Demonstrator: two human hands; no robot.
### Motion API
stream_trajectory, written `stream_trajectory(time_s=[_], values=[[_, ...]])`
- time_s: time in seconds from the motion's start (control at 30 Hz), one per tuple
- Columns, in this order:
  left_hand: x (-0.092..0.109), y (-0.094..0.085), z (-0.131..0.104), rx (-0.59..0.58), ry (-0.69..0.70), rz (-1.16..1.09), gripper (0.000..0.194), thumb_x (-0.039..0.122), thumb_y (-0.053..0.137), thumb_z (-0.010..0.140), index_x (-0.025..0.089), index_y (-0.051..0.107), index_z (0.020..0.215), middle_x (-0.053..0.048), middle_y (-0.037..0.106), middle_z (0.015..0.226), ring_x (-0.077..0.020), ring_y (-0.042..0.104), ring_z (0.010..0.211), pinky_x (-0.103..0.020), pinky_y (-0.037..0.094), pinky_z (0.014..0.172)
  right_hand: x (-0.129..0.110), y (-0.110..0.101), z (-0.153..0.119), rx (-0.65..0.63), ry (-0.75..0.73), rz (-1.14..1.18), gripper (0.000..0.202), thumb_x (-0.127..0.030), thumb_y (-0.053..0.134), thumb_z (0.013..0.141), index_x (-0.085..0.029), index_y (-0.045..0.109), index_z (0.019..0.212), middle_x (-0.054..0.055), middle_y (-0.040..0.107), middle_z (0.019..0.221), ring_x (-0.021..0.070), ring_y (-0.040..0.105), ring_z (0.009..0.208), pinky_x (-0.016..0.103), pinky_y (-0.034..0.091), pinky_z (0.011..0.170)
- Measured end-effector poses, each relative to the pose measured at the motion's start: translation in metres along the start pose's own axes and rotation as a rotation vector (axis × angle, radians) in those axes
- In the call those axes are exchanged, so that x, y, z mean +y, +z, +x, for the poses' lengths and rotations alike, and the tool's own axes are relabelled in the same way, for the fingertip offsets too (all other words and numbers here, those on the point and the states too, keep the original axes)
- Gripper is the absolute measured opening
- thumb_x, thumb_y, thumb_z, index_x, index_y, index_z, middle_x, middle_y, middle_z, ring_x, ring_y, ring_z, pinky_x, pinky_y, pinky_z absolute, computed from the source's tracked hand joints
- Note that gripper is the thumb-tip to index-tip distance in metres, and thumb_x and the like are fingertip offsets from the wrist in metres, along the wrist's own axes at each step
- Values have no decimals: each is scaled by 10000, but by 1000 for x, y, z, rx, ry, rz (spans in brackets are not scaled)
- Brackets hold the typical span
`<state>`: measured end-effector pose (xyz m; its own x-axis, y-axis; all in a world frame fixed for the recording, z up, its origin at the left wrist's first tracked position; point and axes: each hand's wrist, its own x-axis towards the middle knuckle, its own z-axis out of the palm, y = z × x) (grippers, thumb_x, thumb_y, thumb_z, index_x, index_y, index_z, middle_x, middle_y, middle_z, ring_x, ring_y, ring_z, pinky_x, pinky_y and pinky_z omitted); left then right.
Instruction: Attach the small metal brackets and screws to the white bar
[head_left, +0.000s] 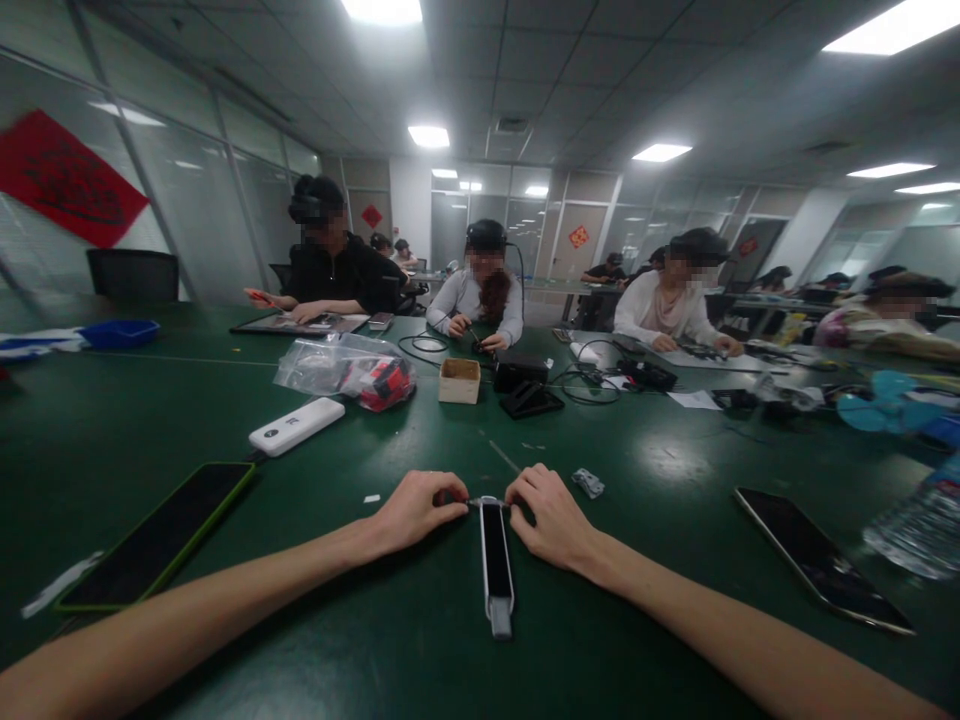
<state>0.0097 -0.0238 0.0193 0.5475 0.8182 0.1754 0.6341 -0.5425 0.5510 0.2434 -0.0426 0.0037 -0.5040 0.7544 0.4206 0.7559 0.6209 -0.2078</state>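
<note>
Two hands meet at the far end of a slim white device [494,545] on the green table [592,650].

The device lies lengthwise between the forearms, dark face up, its grey tip toward the wearer. The left hand [421,510] curls in from one side, thumb and fingers nearly together; the right hand [551,518] arches in from the other, fingers bent downward. Both sets of fingertips are at the device's far end; whether they pinch it or some small part there, I cannot tell. A crumpled wrapper [589,483] lies just beyond the right hand. A green-edged phone [161,535] lies to the left, near a white power bank [298,427].
</note>
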Motion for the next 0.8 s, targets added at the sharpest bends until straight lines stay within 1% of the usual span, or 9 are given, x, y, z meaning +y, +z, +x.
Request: stream_trajectory(time_s=[0.17,0.4,0.8], values=[[0,1,0,-5,-25,-43,165,295,613,815,175,689,899,9,672,780,-128,573,671,-217,415,635,0,0,0,20,-18,28,76,-102,541,771,-155,581,809,54,569,841,187,470,810,323,382,697],[2,1,1,-8,-69,-94,162,289,621,803,172,689,891,3,698,815,-140,611,717,-227,448,681,2,2,1,39,-22,46,72,-94,557,753,-154,571,789,37,559,799,175,466,779,311,377,677],[4,-1,1,-14,-100,-164,152,276,618,786,175,687,877,0,713,819,-144,643,737,-232,482,696,2,-1,1,13,-3,39,62,-100,571,754,-162,565,762,28,549,766,170,467,747,303,372,650]])
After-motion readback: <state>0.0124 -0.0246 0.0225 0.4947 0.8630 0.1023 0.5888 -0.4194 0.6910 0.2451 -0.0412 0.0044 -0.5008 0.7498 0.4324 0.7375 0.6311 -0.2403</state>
